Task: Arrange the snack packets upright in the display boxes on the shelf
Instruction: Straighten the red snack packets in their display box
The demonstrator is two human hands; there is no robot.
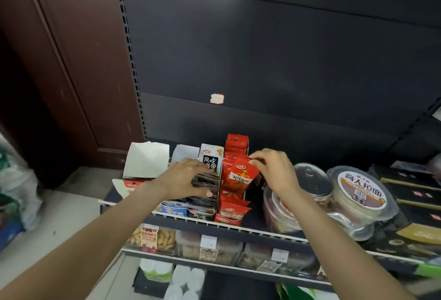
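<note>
Dark shop shelf (262, 229) — right hand (274, 168) pinches a red snack packet (241, 176); left hand (183, 178), fingers spread, presses dark packets (205, 181).

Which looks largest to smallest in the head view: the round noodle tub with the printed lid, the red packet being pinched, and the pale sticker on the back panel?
1. Round noodle tub, clearly largest.
2. Red packet, pinched at its top corner by the right hand.
3. Pale sticker, smallest, though it sits farther from the camera.
</note>
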